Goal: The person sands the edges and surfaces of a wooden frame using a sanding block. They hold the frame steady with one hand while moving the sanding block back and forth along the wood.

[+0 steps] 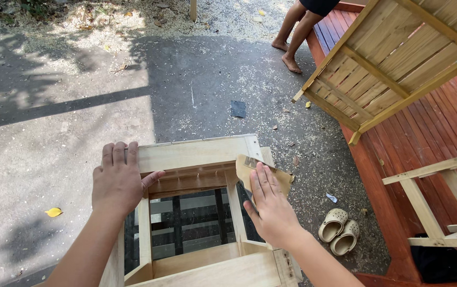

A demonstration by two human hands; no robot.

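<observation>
I'm reading this as the sanding step, mid-stroke: right hand (271, 204) is pressing a tan sheet of sandpaper (247, 170) flat against the inner upright of the pale wooden frame (196, 154), lower centre of the picture. Fingers are extended and lying flat, palm down, so it's pinning the sheet by pressure, not gripping it; the sheet's upper edge is curling up past the fingertips. Left hand (118, 180) is bracing the frame at its upper left corner, fingers draped over the top rail, thumb hooked inside toward the opening, a loose hold, not a tight fist. The frame is sitting between the two hands, running off the bottom edge, and I'm seeing dark slats through its opening. My judgement on the next move: it's calling for steady downward pressure along the grain of that upright, with the left hand keeping the frame from shifting; the curled edge of the sheet could be catching on the corner joint. Around it: concrete floor (64, 138) dusted with sawdust across the upper left, a small dark square scrap (238, 109) upper centre, a pair of beige clogs (339, 231) lower right just beside the frame, red plank decking (425, 143) on the right carrying a slatted wooden panel (398, 58) and another bare frame (441, 196). Another person's bare legs (295, 37) are standing at the top, well apart from my hands.
</observation>
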